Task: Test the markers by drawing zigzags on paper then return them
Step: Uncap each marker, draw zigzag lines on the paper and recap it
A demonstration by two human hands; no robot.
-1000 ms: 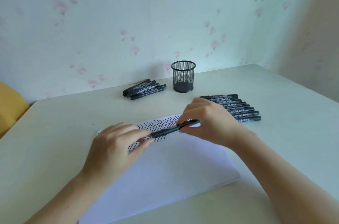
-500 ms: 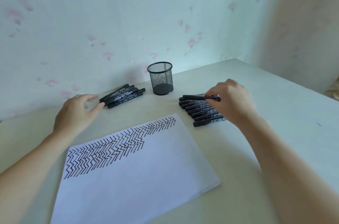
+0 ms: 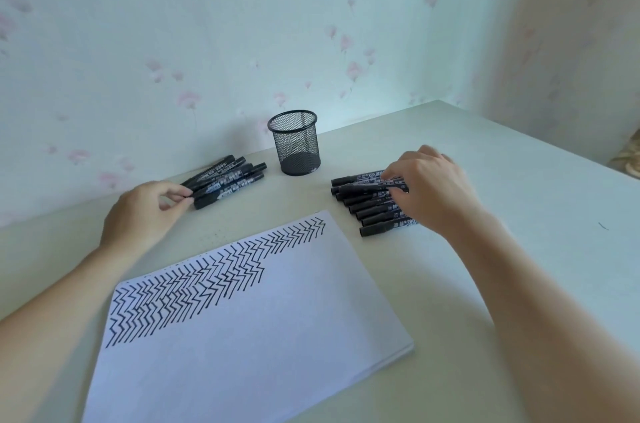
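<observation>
Our left hand [image 3: 145,214] pinches the near end of a marker [image 3: 221,180] in the loose pile [image 3: 227,185] left of the mesh cup [image 3: 298,142]. Our right hand [image 3: 429,187], fingers curled, holds a marker [image 3: 363,187] over the row [image 3: 377,211] on the tabletop [image 3: 519,214]. The zigzagged paper [image 3: 242,336] lies between our arms.

You have bare worktop [image 3: 519,180] right of the marker row [image 3: 374,211]; the mesh cup [image 3: 298,143] stands between both marker piles [image 3: 225,180], the paper [image 3: 249,336] fills the front.
</observation>
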